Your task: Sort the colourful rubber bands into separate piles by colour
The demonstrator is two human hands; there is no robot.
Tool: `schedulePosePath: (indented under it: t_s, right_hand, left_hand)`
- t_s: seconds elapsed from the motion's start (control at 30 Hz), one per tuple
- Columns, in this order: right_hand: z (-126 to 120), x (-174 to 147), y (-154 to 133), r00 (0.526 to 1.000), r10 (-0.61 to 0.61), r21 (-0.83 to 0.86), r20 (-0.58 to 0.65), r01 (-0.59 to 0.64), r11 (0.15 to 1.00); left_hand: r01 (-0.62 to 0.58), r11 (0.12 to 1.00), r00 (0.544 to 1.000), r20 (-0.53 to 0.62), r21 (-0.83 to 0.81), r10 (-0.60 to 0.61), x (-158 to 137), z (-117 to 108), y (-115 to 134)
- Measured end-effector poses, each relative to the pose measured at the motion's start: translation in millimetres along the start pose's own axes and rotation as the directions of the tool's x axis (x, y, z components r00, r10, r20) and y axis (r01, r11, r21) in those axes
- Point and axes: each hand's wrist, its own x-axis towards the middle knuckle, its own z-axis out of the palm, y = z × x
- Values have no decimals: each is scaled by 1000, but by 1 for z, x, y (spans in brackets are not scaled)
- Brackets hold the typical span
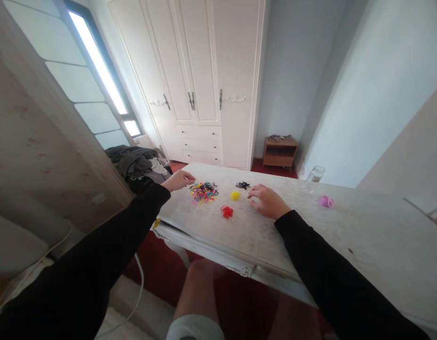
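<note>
Pale, worn rectangular table (346, 236): carries everything; person seated at its near edge, both arms in black sleeves reaching across.

Left hand (179, 180): fingers loosely curled, tips at the left edge of the mixed pile; whether anything is pinched cannot be told.

Right hand (266, 200): palm down on the table, fingers bent, just below the black cluster; grip looks empty, though the fingertips are hidden.

Heap of mixed multicoloured small elastic bands (203, 192): between the hands, nearer the left.

Three small single-colour clusters beside it, kept apart, probably sorted by colour: red bands (227, 211), yellow bands (234, 195), black bands (243, 185).

Clear glass jar (314, 178) and small pink lid-like piece (326, 201): well apart to the right, out of reach of both hands.
</note>
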Motion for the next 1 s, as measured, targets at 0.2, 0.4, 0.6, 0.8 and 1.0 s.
schedulePosePath:
  t_s: [0.2, 0.4, 0.6, 0.8, 1.0]
  right_hand:
    - [1, -1, 2, 999, 8, 29, -35, -7, 1000]
    - [3, -3, 6, 999, 19, 47, -44, -17, 999]
    - [3, -2, 6, 999, 9, 49, -34, -8, 999]
    - [2, -3, 4, 1000, -2, 50, -12, 3, 999]
    - [2, -3, 3, 1000, -9, 65, 1, 9, 998]
  left_hand:
    - [-72, 996, 997, 16, 50, 71, -3, 14, -9]
    - [-91, 993, 996, 5, 81, 90, 0, 10, -11]
    - [-26, 997, 1000, -9, 67, 26, -7, 1, -2]
    - [40, 999, 999, 0, -22, -40, -8, -1, 2]
    - [36, 999, 999, 14, -4, -36, -10, 3, 7]
